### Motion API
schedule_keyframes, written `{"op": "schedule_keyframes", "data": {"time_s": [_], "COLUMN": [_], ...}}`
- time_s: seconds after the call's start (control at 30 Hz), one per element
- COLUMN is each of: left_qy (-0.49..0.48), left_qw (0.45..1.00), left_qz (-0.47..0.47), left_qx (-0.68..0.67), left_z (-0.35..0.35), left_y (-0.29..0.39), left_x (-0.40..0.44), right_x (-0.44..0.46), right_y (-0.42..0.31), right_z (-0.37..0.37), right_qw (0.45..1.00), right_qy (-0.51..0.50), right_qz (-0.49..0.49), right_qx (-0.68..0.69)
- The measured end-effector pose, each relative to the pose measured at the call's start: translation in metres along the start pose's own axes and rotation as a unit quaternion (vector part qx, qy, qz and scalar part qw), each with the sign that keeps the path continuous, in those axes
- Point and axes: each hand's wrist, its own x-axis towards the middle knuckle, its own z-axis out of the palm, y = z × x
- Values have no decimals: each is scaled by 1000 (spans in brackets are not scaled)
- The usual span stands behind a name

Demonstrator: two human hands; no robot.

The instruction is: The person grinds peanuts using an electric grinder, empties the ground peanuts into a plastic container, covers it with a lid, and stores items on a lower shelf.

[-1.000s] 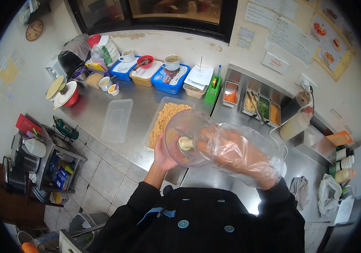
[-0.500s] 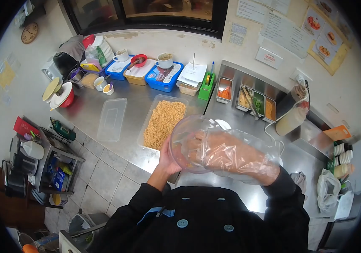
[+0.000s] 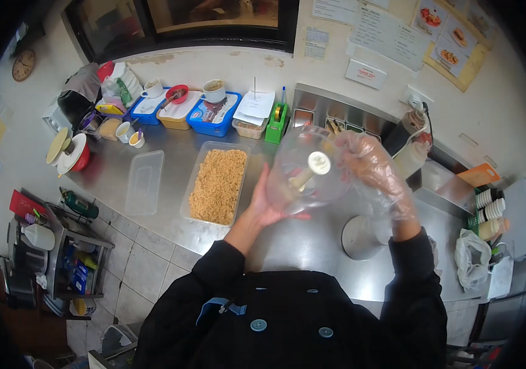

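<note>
A clear plastic food processor bowl [image 3: 289, 161] is held up over the counter, its mouth turned towards me. A white blade stem [image 3: 318, 163] shows inside it. My bare left hand [image 3: 265, 202] supports the bowl from its left and lower side, fingers wrapped round the wall. At the upper right rim is my right hand [image 3: 370, 166], in a loose clear plastic glove, fingers closed on the bowl's edge. Left of the bowl, a clear plastic tub [image 3: 246, 178] holds crumbly tan food [image 3: 217, 184]. Below right stands a round white base [image 3: 359, 238], partly behind the gloved wrist.
A clear lid [image 3: 145, 183] lies left of the tub. Blue-edged tubs [image 3: 214, 123], cups and a green tape dispenser [image 3: 277, 123] line the wall. Metal food pans [image 3: 303, 119] stand behind the bowl. Squeeze bottles [image 3: 412, 154] and a white plastic bag [image 3: 473, 261] are at right.
My right hand has come out of the bowl to its right rim. The bowl has risen and tilted towards me, exposing the white stem. The white base has come into sight below.
</note>
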Motion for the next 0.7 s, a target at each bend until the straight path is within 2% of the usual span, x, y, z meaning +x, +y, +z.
{"op": "schedule_keyframes", "data": {"time_s": [0.07, 0.1, 0.13, 0.17, 0.2, 0.23, 0.27, 0.33, 0.47, 0.57, 0.63, 0.67, 0.7], "left_qy": [110, 107, 168, 214, 209, 192, 165, 163, 190, 225, 262, 261, 207], "left_qw": [987, 987, 909, 759, 759, 607, 428, 431, 445, 454, 518, 519, 501], "left_qz": [31, 29, 31, 34, 33, 78, 121, 123, 113, 163, 239, 237, 268], "left_qx": [114, 115, 380, 614, 616, 767, 880, 879, 868, 847, 778, 779, 796], "left_z": [-4, -25, -58, -74, -71, -64, -60, -60, -59, -52, -5, 14, 32], "left_y": [-7, -9, -14, -19, -28, -39, -47, -51, -46, -38, -25, -21, -18], "left_x": [23, 33, 44, 51, 45, 33, 25, 19, 6, 3, 5, 9, 16], "right_x": [-1, -4, -7, -10, -12, -14, -17, -26, -35, -37, -34, -33, -30], "right_y": [32, 46, 59, 72, 98, 121, 139, 172, 199, 194, 171, 150, 124], "right_z": [-12, -17, -23, -29, -32, -32, -29, -20, -11, -7, -8, -9, -12], "right_qw": [998, 997, 995, 993, 985, 967, 966, 942, 946, 966, 988, 988, 981], "right_qy": [50, 70, 90, 109, 103, 95, 101, 78, 33, 54, -28, -26, -29], "right_qz": [29, 27, 26, 25, 8, -8, -4, 34, 65, 55, 97, 100, 190], "right_qx": [4, -9, -23, -37, -136, -234, -237, -325, -316, -245, -116, -115, -21]}}
